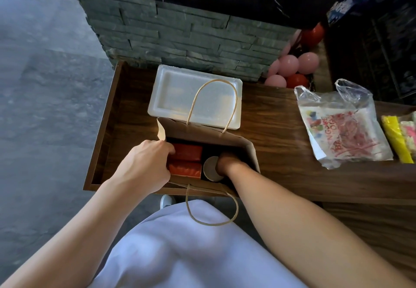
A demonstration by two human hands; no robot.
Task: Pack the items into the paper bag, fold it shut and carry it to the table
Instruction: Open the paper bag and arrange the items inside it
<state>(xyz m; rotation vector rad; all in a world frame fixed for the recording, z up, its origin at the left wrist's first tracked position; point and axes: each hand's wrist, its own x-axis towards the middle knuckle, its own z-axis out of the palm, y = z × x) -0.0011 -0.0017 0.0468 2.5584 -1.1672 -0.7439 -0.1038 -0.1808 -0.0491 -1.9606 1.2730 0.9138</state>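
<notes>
Dark wooden counter [281,130] spans the scene, its right end running out of frame. On it, near edge, stands the open paper bag [202,133], one twine handle arching up at the far side, the other drooping toward the person's pale garment. Beyond the bag lies a white foam tray [177,94], its near edge hidden behind the bag's rim. To the right sits a clear plastic bag [342,125] with red print, too crumpled to read fully, and further right some yellow packets [394,139] are cut off at the edge. Pink and red balloons [290,66] cluster at the far right against the stone wall.

Inside the bag: two red boxes [186,160] on the left, a pale cup [211,168] beside them. The left hand [146,166] pinches the bag's left rim, its grip clenched on the paper. The right hand [227,161] is sunk deep by the cup; its fingers are in shadow, so I cannot tell whether its grip is clenched.
</notes>
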